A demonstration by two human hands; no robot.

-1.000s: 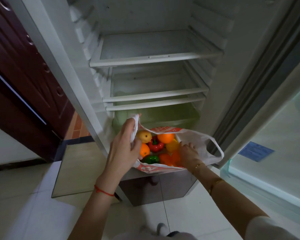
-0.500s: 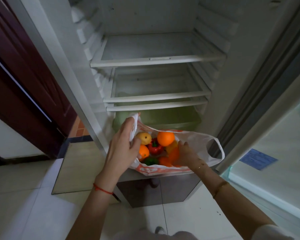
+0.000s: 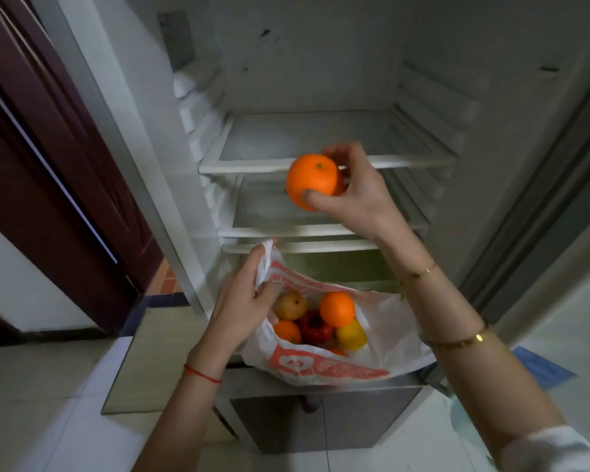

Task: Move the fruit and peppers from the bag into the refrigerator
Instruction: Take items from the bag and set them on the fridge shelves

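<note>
The right hand (image 3: 351,195) is clamped on a round orange fruit (image 3: 313,186) before the white refrigerator's top glass shelf (image 3: 269,165). At seven o'clock, the left hand (image 3: 242,301) pinches the white-and-red plastic bag (image 3: 385,321) of fruit and peppers.

Single head-worn view, wide-angle, aimed forward and down into open refrigerator (image 3: 321,80); close range, shelves ahead, floor tiles below refrigerator at frame bottom.

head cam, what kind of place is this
Most likely a home kitchen or the hallway beside one. An open refrigerator with bare shelves stands on a pale tiled floor, next to a dark wooden door, and a plastic shopping bag of fruit is being unpacked.
</note>
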